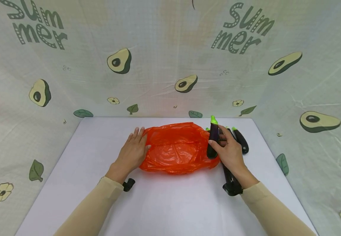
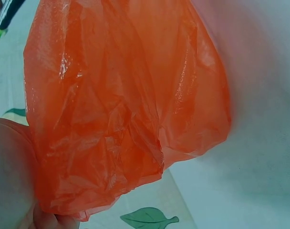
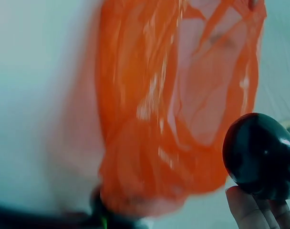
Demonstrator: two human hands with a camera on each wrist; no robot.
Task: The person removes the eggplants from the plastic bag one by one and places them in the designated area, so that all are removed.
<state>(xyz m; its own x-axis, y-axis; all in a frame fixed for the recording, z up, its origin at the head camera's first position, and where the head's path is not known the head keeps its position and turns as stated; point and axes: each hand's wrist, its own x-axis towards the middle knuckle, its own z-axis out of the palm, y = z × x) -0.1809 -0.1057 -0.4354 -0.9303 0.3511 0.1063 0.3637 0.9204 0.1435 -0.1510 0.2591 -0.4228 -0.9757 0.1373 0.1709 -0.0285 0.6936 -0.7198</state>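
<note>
An orange-red plastic bag [image 1: 173, 154] lies on the white table with its mouth spread towards me. My left hand [image 1: 133, 150] holds its left rim, the thumb over the edge and the other fingers stretched along the outside. In the left wrist view the crumpled bag [image 2: 111, 105] fills the middle and covers part of that hand. My right hand [image 1: 230, 150] grips a dark purple eggplant [image 1: 213, 141], green stem up, over the bag's right side. The eggplant's rounded end [image 3: 259, 155] shows in the right wrist view, fingers beneath it.
More eggplants lie to the right of the bag, one [image 1: 241, 141] in plain sight and others partly hidden behind my right hand and wrist. A printed cloth [image 1: 158, 72] hangs behind and beside the table [image 1: 170, 203].
</note>
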